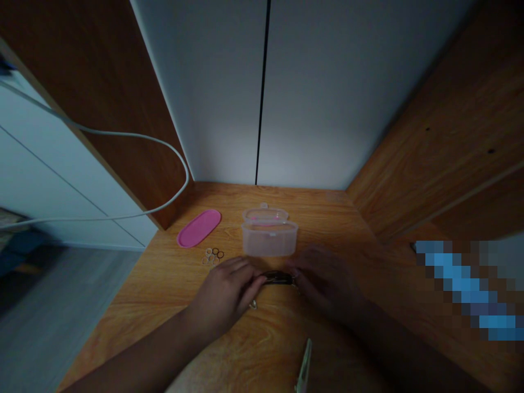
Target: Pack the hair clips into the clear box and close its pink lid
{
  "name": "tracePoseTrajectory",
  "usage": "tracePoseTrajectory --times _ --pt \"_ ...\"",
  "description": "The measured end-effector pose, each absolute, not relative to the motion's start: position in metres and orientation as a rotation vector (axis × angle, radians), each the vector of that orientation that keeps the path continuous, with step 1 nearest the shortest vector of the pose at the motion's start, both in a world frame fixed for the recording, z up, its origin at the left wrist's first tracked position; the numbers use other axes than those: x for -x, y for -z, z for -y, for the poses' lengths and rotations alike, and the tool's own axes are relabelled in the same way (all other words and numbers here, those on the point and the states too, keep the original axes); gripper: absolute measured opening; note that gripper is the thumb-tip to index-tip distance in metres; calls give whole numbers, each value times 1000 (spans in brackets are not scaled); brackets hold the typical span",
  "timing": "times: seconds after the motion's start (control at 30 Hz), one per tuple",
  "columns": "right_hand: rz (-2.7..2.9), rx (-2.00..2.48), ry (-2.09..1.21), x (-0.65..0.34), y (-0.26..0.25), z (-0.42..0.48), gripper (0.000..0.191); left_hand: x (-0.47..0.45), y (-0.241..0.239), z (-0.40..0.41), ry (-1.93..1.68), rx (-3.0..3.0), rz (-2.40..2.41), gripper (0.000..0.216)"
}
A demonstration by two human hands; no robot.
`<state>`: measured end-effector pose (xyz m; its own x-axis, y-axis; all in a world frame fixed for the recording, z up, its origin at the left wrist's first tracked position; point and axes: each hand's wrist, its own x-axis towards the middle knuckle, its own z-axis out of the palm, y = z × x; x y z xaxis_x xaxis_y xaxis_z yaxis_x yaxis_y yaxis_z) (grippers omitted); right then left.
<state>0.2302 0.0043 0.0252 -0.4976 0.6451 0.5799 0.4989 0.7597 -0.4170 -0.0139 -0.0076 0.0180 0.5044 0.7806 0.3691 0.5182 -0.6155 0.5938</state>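
Note:
A slim dark bar-shaped piece (278,278), perhaps a hair clip, lies level between my hands just in front of the clear plastic box. My left hand (227,289) pinches its left end between thumb and fingers. At the other end, the fingers of my right hand (329,281) are closed around the tip, where a small pale detail shows. Shadow hides much of that grip. A small light-coloured metallic item (253,304) rests on the wood below my left thumb. The clear box (269,240) stands with its lid (265,215) swung back.
Several small ring bands (213,255), some pale and some dark, lie left of the box. Behind them is a pink oval tray or lid (199,228). A pale greenish long item (303,365) lies near the front. A white cable (180,158) loops at left; wooden panels flank the tabletop (155,289).

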Motion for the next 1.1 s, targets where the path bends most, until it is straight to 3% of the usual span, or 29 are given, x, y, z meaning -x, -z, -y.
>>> tracePoseTrajectory --times 0.27,0.43,0.67,0.87,0.97,1.1 --pt "2252 788 -295 -229 -28 0 28 9 -18 10 -939 -1980 -1144 28" --pt "2260 731 -303 -227 -27 0 19 8 -17 12 -931 -2087 -1008 21" --pt "1868 675 -676 -221 -26 5 18 7 -14 13 -945 -1812 -1033 13" --pt "1614 970 -722 -225 -7 4 17 5 -11 13 -1055 -1361 -957 57" --pt "1609 1003 -695 -225 -4 2 29 5 -12 14 -1088 -1354 -933 58" --pt "1687 1003 -637 -224 -5 1 30 6 -15 16 -1077 -1400 -927 55"
